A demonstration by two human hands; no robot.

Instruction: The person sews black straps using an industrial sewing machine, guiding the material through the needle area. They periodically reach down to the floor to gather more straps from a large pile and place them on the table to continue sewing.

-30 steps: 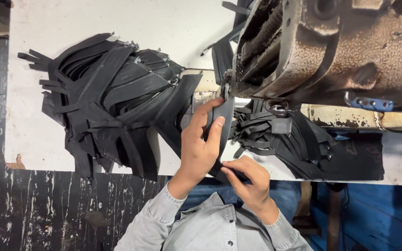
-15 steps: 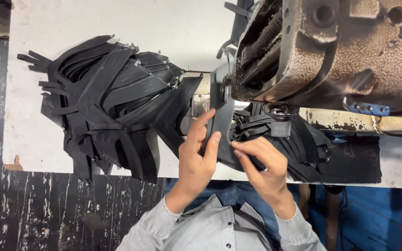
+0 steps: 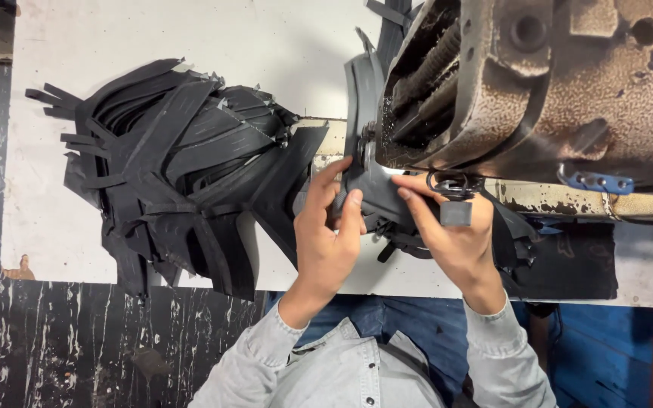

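Observation:
My left hand [image 3: 326,234] and my right hand [image 3: 455,234] both grip a dark grey cut piece [image 3: 372,185] at the head of an old rusty sewing machine [image 3: 553,83]. My left fingers pinch the piece's left edge. The right thumb and forefinger press its right side, just below the machine's foot. A curved strip of the same material [image 3: 360,91] rises from the piece along the machine's left face. A black ring with a small grey block [image 3: 455,208] hangs over the back of my right hand.
A big heap of black cut pieces [image 3: 175,174] lies on the white table [image 3: 153,38] to the left of my hands. More black pieces [image 3: 568,257] lie under the machine to the right. The table's near edge borders a dark scratched floor [image 3: 77,340].
My right hand has come up from the table's near edge to the piece at the machine. The piece now sits higher against the machine head, and both hands grip it.

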